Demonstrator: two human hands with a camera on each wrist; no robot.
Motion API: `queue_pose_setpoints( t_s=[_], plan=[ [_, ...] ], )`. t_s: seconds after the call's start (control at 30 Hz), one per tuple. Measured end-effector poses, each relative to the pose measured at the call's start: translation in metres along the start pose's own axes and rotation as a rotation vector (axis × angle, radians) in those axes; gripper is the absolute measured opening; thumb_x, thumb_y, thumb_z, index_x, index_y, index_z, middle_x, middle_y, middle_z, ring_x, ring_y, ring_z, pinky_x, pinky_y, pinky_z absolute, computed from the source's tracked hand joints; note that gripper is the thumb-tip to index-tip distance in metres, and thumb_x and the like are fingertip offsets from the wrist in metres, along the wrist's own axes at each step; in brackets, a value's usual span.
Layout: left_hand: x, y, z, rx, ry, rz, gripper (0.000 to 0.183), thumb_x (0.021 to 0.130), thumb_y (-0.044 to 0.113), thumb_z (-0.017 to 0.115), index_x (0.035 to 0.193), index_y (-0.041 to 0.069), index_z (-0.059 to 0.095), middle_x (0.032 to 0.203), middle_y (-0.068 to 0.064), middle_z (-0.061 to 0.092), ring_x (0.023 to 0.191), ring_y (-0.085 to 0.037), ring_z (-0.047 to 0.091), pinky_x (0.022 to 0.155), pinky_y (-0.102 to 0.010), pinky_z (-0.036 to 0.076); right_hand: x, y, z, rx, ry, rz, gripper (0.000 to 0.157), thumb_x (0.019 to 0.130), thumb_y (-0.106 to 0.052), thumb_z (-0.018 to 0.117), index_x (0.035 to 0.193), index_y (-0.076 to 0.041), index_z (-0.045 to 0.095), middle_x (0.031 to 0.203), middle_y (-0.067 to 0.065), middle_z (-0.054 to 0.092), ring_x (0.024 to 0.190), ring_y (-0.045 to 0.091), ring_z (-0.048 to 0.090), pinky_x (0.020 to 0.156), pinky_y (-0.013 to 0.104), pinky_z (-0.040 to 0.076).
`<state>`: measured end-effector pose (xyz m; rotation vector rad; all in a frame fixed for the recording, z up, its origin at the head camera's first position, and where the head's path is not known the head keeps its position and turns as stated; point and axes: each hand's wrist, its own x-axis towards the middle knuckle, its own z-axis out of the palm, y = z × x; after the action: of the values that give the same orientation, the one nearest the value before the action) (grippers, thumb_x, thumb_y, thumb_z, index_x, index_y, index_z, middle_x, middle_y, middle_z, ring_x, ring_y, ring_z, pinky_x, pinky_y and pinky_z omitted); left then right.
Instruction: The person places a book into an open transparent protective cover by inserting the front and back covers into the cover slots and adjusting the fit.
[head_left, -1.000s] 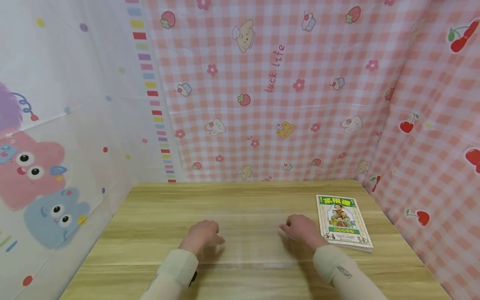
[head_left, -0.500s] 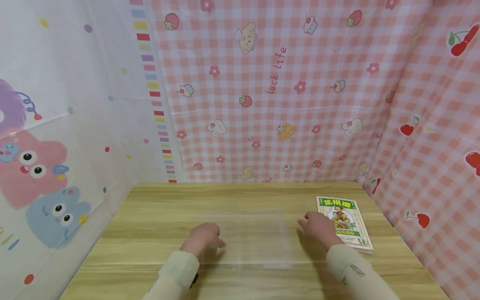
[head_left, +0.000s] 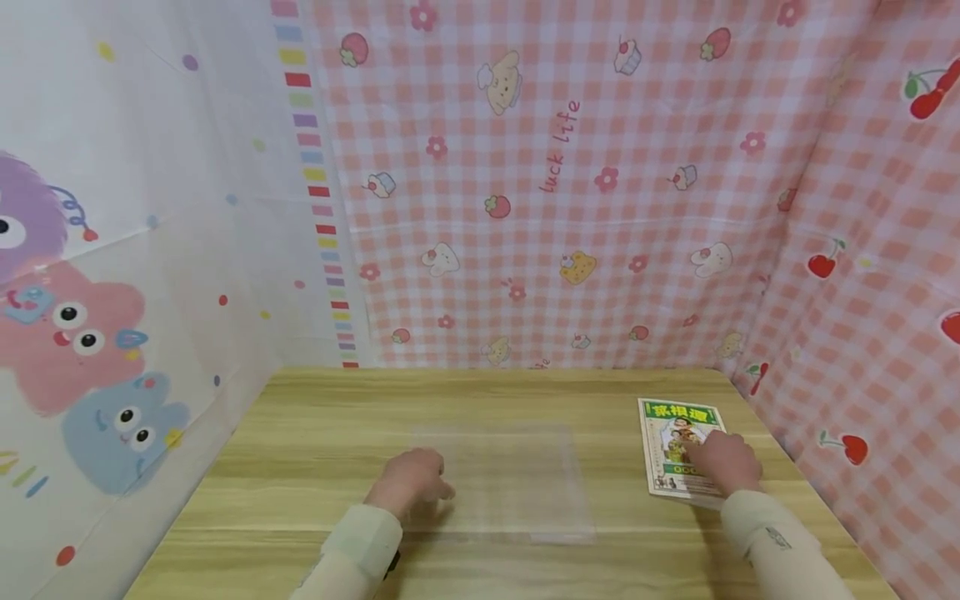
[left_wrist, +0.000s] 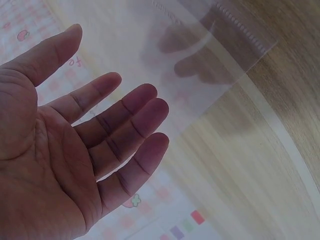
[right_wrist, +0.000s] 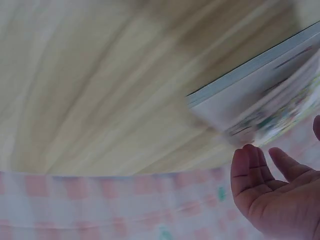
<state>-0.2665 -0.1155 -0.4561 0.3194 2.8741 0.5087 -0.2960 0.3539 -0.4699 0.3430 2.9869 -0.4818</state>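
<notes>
A thin clear plastic sheet [head_left: 521,483] lies flat in the middle of the wooden table, with a ridged strip along one edge in the left wrist view. My left hand [head_left: 408,483] is at the sheet's left side, palm towards the camera in its wrist view and fingers loosely spread with nothing in them. On the right lies a book [head_left: 663,467] with a green, yellow and white illustrated cover. Over its right edge is my right hand [head_left: 726,462]. In the right wrist view, relaxed, slightly bent fingertips [right_wrist: 245,160] are right at the book's edge.
The wood-grain table [head_left: 322,408] ends at the back against a pink checked cloth [head_left: 465,167]. A white cartoon cloth [head_left: 187,317] hangs on the left side, and a checked cherry cloth [head_left: 862,333] on the right.
My right hand has moved right, from the plastic sheet's right side across to the book's right edge. The left hand stays by the sheet. The head view has shifted slightly.
</notes>
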Motion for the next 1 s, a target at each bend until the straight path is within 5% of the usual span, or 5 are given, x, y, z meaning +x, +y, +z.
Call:
queue_pose_setpoints(
  t_s=[0.4,0.7,1.0],
  plan=[
    [-0.002,0.001,0.0,0.004,-0.004,-0.009,0.025,0.083,0.026,0.08,0.088,0.005,0.067,0.082,-0.004,0.064,0.071,-0.019,0.057,0.068,-0.041,0.052,0.0,0.043,-0.009,0.042,-0.087,0.07,0.067,0.1,-0.045,0.045,0.106,0.019,0.06,0.098,0.037,0.06,0.083,0.04,0.061,0.069,0.051,0.05],
    [-0.001,0.0,0.0,0.023,-0.007,-0.023,0.028,0.083,0.029,0.08,0.093,0.005,0.069,0.091,-0.007,0.067,0.08,-0.025,0.062,0.074,-0.045,0.053,0.01,0.041,-0.005,0.061,-0.125,0.117,0.092,0.095,-0.07,0.038,0.109,0.018,0.061,0.104,0.039,0.059,0.085,0.041,0.062,0.07,0.051,0.049],
    [-0.004,0.002,0.001,0.002,-0.013,-0.021,0.024,0.084,0.027,0.079,0.087,0.006,0.067,0.084,-0.005,0.064,0.075,-0.023,0.059,0.07,-0.043,0.052,0.012,0.031,0.009,-0.001,-0.091,0.155,0.084,0.092,-0.062,0.053,0.114,0.019,0.058,0.106,0.044,0.056,0.09,0.047,0.06,0.07,0.052,0.051]
  ],
)
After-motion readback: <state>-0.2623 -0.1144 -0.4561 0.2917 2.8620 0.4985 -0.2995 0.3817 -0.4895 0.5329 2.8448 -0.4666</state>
